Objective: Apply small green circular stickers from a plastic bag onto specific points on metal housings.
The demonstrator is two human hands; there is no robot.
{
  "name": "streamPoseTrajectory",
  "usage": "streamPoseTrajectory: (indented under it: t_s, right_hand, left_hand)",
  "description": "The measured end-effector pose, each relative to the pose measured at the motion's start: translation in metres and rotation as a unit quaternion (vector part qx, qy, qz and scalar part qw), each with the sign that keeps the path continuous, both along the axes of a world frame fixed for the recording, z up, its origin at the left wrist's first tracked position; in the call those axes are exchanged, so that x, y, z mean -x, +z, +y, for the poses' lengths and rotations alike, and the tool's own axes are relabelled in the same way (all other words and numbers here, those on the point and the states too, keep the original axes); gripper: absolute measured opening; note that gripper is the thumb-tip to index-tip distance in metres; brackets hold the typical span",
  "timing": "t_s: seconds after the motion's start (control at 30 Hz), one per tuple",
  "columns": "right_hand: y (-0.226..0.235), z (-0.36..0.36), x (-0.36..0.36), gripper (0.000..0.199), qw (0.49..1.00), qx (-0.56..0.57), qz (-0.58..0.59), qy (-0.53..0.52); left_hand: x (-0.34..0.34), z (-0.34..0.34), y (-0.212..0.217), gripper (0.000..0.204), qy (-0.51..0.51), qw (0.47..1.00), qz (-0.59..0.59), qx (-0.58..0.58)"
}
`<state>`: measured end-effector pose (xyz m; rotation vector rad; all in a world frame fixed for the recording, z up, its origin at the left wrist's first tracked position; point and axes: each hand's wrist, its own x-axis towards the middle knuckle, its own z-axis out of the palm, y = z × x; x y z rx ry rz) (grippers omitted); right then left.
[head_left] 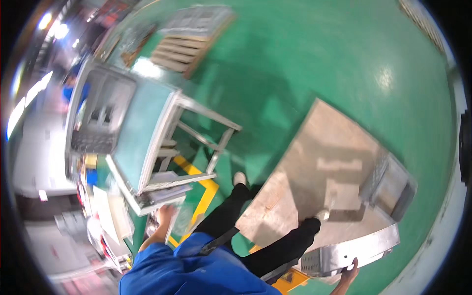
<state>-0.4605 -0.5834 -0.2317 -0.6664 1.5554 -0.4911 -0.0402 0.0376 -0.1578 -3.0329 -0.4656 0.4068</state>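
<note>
At the lower right, my right hand (348, 276) grips the near side of a silver metal casing (361, 247), a shallow box with rounded corners, small holes and a slotted end. The casing is tilted over the near right edge of a plywood sheet (280, 201). My left hand (166, 214) is at the lower left, beside the edge of a workbench (153, 118) with a pale frame and green top. Blur hides its fingers and whether it touches the light-coloured panel there. One of my feet is on the plywood, the other on the green floor.
A grey plastic crate (407, 196) stands on the plywood's right side. Another grey tray (98, 110) leans on the workbench. Farther off is a wooden pallet (179, 51) with grey parts on it. Yellow floor tape (209, 194) runs beside my leg; a person (76, 91) is at far left.
</note>
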Motion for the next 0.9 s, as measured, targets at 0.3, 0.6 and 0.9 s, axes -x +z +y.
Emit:
streamPoseTrajectory:
  t_s: [0.3, 0.6, 0.9]
  right_hand:
    - [0.225, 0.186, -0.349, 0.07, 0.728, 0.36, 0.056, 0.582]
    - [0.321, 0.372, -0.58, 0.041, 0.123, 0.477, -0.104, 0.864]
    - [0.259, 0.449, -0.719, 0.047, -0.229, 0.429, -0.308, 0.818]
  left_hand:
    - [-0.031, 0.087, 0.086, 0.01, 0.078, 0.839, -0.261, 0.471]
    - [0.003, 0.224, 0.231, 0.017, 0.21, 0.626, -0.667, 0.344]
    - [-0.024, 0.181, 0.247, 0.014, 0.207, 0.542, -0.725, 0.372]
